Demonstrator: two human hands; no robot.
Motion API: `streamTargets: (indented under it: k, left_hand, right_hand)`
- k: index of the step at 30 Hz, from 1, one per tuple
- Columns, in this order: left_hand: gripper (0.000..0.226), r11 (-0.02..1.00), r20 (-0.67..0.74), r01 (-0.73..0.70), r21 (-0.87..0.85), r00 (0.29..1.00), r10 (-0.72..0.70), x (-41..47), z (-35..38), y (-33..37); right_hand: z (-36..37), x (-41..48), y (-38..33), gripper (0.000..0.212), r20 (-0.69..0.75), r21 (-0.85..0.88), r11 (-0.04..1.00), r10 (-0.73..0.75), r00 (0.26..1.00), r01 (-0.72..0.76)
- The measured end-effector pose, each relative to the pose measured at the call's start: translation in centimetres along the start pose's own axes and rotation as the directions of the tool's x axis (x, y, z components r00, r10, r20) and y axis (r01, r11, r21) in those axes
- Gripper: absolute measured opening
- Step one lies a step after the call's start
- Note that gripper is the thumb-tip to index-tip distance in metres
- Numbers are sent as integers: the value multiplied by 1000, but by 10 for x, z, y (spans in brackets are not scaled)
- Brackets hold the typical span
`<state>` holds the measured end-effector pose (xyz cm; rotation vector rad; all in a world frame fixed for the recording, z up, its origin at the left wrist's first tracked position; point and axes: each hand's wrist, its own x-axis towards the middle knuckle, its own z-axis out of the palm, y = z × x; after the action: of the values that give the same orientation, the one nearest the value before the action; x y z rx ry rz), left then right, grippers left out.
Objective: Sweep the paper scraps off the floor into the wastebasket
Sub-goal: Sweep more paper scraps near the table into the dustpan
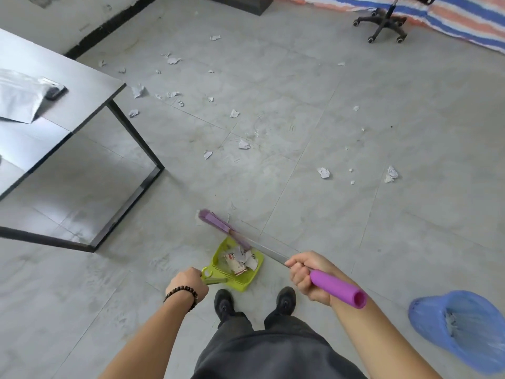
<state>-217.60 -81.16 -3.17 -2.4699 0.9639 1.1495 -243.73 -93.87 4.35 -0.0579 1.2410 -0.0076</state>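
My left hand [188, 284] grips the handle of a lime-green dustpan [222, 265] that rests on the floor in front of my shoes. Several crumpled paper scraps [241, 261] lie inside the pan. My right hand [303, 274] is closed around the broom [338, 292] where its metal shaft meets the purple grip. The purple broom head [216, 222] sits at the pan's far edge. More paper scraps [323, 172] lie scattered over the grey tiles ahead. The wastebasket [461, 328], lined with a blue bag, stands at my lower right.
A dark table [90, 88] with black metal legs fills the left, a white bag and a dark object on it. An office chair base [382, 23] stands far right before a striped tarp [464, 20]. A dark box sits at the top centre.
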Motion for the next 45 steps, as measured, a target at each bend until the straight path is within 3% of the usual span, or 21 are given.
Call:
streamTargets:
  k: [3, 6, 8, 9, 10, 11, 13, 15, 18, 21, 23, 27, 32, 35, 38, 40, 45]
  left_hand:
    - [29, 992, -8, 46, -116, 999, -47, -5, -4, -14]
    - [26, 973, -12, 100, -208, 994, -105, -8, -7, -32]
    - [22, 954, -10, 133, -267, 990, -141, -5, -9, -45]
    - [21, 942, -5, 150, -300, 987, -159, -2, -10, -52]
    - [21, 929, 3, 168, -329, 984, -177, 1, -11, -58]
    - [21, 917, 11, 185, -353, 981, -194, 4, -11, -63]
    - [22, 898, 23, 208, -389, 976, -216, 10, -11, -72]
    - [23, 888, 36, 220, -405, 974, -225, 14, -11, -78]
    - [19, 873, 48, 235, -427, 970, -238, 23, -14, -89]
    - [17, 862, 61, 253, -439, 966, -252, 30, -20, -100]
    - [20, 857, 62, 254, -448, 965, -253, 33, -22, -103]
    - [22, 879, 52, 238, -412, 970, -238, 33, -27, -96]
    - [23, 906, 44, 218, -363, 975, -217, 31, -35, -81]
    - [20, 896, 48, 229, -380, 972, -228, 31, -34, -81]
    - [17, 892, 45, 241, -383, 969, -242, 29, -32, -85]
    - [18, 890, 47, 243, -385, 969, -244, 31, -32, -88]
    - [21, 897, 38, 231, -377, 972, -234, 39, -36, -87]
  right_hand:
    - [25, 9, -9, 33, 3, -183, 983, -20, 1000, 20]
    - [55, 26, -12, 21, -10, -445, 886, -150, 989, 130]
    - [72, 41, -12, 41, 17, -607, 764, -260, 966, 216]
    - [81, 49, -13, 34, 43, -646, 720, -297, 954, 253]
    - [89, 59, -14, 61, 34, -692, 680, -305, 952, 243]
    - [93, 73, -17, 55, 32, -713, 658, -312, 950, 240]
    - [103, 97, -20, 68, -6, -711, 669, -312, 950, 215]
    - [111, 119, -22, 68, -58, -697, 697, -288, 956, 168]
    - [113, 140, -22, 51, -165, -726, 687, -231, 959, 41]
    - [100, 141, -18, 13, -257, -682, 722, -81, 963, -121]
    - [88, 136, -15, 18, -294, -657, 734, -41, 955, -171]
    - [77, 114, -17, 16, -284, -658, 743, -99, 954, -118]
    - [79, 94, -12, 15, -232, -482, 876, -119, 965, -8]
    - [83, 102, -21, 10, -228, -433, 901, -117, 967, 7]
    - [86, 116, -20, 26, -227, -457, 890, -134, 965, 16]
    - [88, 117, -4, 30, -226, -492, 871, -115, 967, -11]
    - [75, 86, 16, 8, -209, -517, 838, 77, 975, -178]
